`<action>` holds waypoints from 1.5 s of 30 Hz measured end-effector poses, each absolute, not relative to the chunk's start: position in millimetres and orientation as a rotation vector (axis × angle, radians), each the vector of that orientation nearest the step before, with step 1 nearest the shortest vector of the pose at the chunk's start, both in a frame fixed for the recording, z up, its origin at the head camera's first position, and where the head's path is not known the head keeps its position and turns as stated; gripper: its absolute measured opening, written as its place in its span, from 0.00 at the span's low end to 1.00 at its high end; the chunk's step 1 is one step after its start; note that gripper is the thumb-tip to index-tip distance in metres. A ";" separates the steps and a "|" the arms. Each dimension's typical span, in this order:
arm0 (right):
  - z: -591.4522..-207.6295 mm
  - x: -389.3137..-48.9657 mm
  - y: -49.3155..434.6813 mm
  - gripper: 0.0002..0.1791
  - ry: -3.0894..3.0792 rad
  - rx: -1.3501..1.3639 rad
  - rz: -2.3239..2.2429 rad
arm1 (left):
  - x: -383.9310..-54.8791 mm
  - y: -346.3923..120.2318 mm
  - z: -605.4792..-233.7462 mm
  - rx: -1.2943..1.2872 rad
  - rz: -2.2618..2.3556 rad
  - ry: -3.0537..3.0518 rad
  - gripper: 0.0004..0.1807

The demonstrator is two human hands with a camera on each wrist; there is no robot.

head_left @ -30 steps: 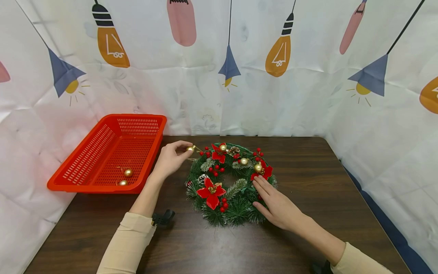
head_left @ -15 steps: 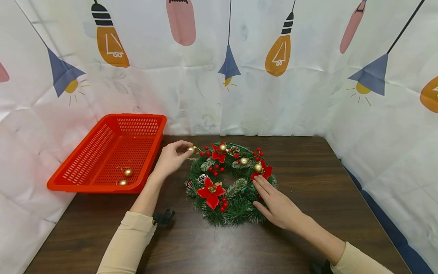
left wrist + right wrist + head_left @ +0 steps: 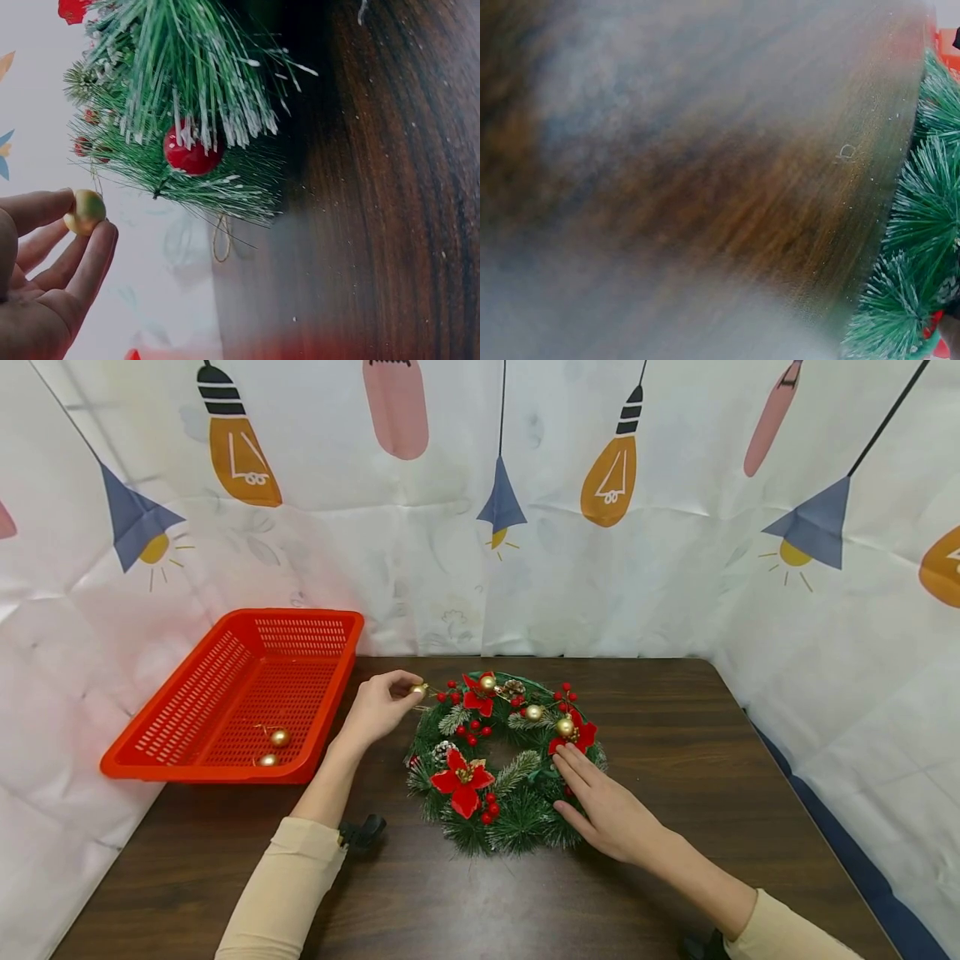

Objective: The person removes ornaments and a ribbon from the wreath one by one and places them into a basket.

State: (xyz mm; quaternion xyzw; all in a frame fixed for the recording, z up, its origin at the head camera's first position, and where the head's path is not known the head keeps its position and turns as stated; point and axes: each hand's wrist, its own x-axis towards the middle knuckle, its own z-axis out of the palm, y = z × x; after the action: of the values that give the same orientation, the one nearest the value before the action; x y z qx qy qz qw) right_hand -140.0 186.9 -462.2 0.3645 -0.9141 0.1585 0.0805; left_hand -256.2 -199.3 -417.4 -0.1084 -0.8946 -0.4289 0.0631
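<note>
My left hand (image 3: 378,706): pinching a gold ball (image 3: 88,213) just beside the wreath (image 3: 517,814); my right hand (image 3: 611,814): fingers extended, touching its right side; dark table (image 3: 675,718), beneath; red basket (image 3: 217,773), left: two gold balls (image 3: 280,737)

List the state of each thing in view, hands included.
Left hand: pinching a gold ball
Held gold ball: beside the wreath, its string toward the greenery; whether hooked on, can't tell
Right hand: fingers extended, touching the wreath
Wreath: lying on the table, decorated with red flowers, berries and gold balls
Red basket: upright, open-topped, two gold balls inside
</note>
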 end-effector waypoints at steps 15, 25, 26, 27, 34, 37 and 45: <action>-462.0 -140.0 187.5 0.39 -2.735 1.088 0.483 | -256.1 -206.6 -420.8 -0.296 -1.222 -2.738 0.12; -461.8 -139.9 187.8 0.39 -2.723 1.097 0.482 | -245.0 -207.1 -410.2 -0.339 -1.260 -2.743 0.12; -461.9 -139.8 187.8 0.39 -2.722 1.098 0.480 | -243.9 -206.8 -409.1 -0.350 -1.267 -2.742 0.12; -461.9 -139.8 187.8 0.39 -2.720 1.099 0.479 | -242.5 -206.4 -408.0 -0.358 -1.277 -2.744 0.12; -462.6 -139.9 187.4 0.39 -2.722 1.097 0.477 | -234.0 -202.4 -403.3 -0.430 -1.345 -2.770 0.11; -462.5 -139.9 187.1 0.39 -2.723 1.098 0.486 | -231.1 -201.1 -403.0 -0.463 -1.356 -2.794 0.12; -461.8 -139.8 187.1 0.39 -2.738 1.091 0.485 | -224.6 -203.0 -398.3 -0.512 -1.337 -2.822 0.12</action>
State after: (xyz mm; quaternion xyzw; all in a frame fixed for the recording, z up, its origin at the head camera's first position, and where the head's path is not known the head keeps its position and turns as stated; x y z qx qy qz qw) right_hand -139.8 187.1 -461.8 0.3640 -0.9139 0.1620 0.0771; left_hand -224.6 -203.0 -398.3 -0.1618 -0.8917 -0.4225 -0.0115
